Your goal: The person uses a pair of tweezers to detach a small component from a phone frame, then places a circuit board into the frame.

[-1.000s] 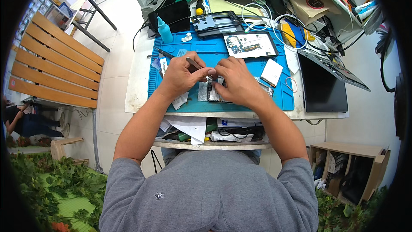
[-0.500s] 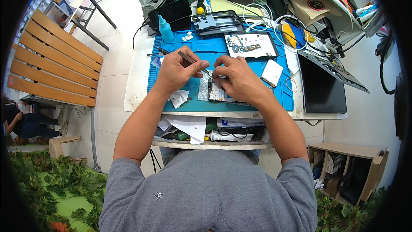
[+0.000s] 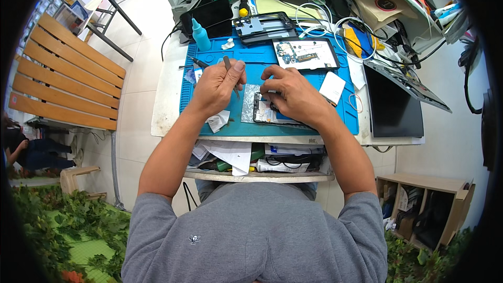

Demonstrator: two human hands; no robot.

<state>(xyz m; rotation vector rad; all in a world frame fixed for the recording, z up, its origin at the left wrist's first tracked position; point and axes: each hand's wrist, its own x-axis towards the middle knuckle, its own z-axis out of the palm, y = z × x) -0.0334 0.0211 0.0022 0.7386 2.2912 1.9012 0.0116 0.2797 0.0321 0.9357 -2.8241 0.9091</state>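
Tweezers (image 3: 227,63) are swinging toward nine o'clock, pinched in your left hand (image 3: 216,89).
Right hand (image 3: 294,97): grip unclear; device (image 3: 263,113) is lying open, parts (image 3: 308,58) out at one o'clock.

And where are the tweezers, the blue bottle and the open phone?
Tweezers (image 3: 227,63): head view, on their upper end.
Blue bottle (image 3: 201,39): head view, on the middle of its body.
Open phone (image 3: 263,112): head view, on its bare insides.
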